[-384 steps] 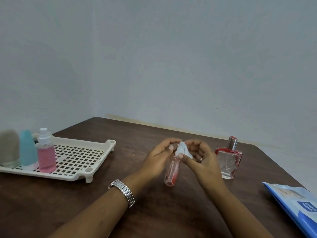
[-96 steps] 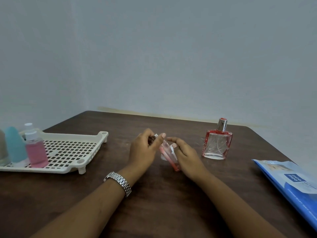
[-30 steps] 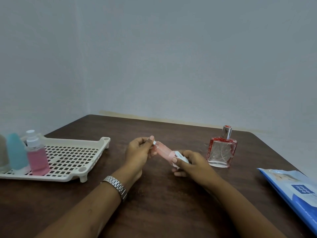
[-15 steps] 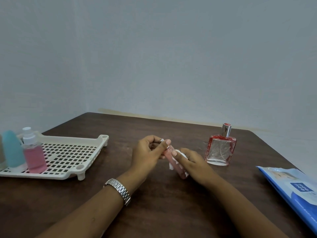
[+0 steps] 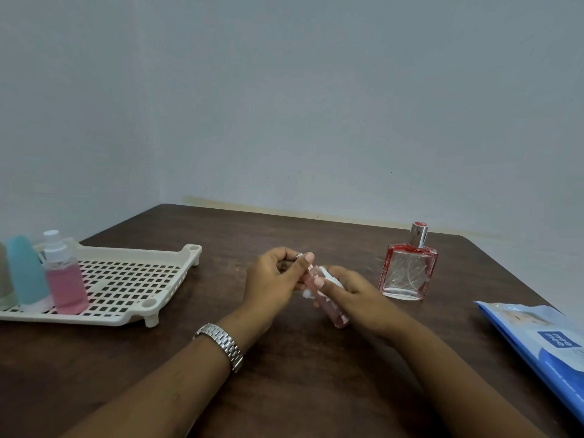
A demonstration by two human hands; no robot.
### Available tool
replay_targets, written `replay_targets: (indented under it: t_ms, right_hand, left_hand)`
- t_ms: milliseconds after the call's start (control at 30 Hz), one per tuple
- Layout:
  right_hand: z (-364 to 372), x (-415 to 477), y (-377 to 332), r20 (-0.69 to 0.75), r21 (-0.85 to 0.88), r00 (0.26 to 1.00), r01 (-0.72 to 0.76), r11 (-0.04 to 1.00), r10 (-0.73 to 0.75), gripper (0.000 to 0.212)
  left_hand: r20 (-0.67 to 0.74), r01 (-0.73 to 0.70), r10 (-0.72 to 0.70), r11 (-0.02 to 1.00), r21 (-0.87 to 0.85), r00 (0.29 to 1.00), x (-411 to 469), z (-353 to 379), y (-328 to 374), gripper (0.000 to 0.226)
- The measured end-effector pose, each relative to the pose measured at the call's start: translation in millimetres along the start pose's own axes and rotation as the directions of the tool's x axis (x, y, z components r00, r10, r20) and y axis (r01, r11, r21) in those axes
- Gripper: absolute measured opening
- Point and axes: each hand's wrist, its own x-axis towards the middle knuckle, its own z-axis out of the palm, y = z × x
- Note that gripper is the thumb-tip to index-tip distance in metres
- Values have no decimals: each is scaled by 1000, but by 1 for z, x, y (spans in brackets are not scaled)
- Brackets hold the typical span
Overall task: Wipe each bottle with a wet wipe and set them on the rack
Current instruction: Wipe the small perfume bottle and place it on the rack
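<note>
Over the middle of the dark wooden table point(image 5: 300, 384), the person held a slim pink bottle point(image 5: 333, 309) in both hands. It was tilted, its cap end pointing far and left and its base near and right. The left hand point(image 5: 275, 276), with a metal watch point(image 5: 222, 344) on its wrist, pinched the cap end between thumb and curled fingers. The right hand point(image 5: 354, 295) was curled round the bottle's body and pressed a white wet wipe point(image 5: 331, 276) against it, with the thumb laid on the glass.

To the left stood the cream rack point(image 5: 136, 279), with three bottles upright at its left end: a pink spray bottle point(image 5: 64, 279), a blue bottle point(image 5: 27, 276) just left of that, and a grey one point(image 5: 4, 279) cut off by the edge of view. To the right of the hands, a square red-tinted perfume bottle point(image 5: 409, 273) stood upright on the table, apart from the rack. At the near right lay a blue pack of wipes point(image 5: 543, 339).
</note>
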Motion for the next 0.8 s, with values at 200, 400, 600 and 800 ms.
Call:
replay_targets:
  t_ms: [200,400,600,800]
  right_hand:
    - [-7,-1,-3,58,27,998,-35,999,34,23]
    - [-2,-5,-5,16,-3,1000,-17,1000,17,21]
    - [2,-5,-20,-109,-171,989,78,982,-98,52]
    - [6,-4,-21,-64,-40,998,-27,999,25,39]
  left_hand:
    - [-3,-8,8,1000,18,1000,0,-2,3,22]
    - [26,-107,105,989,100,994,-2,-3,4,19]
    - [50,-149,145,985,91,988,-7,3,8,25]
    - [10,-71,71,996,44,997,-4,3,4,28]
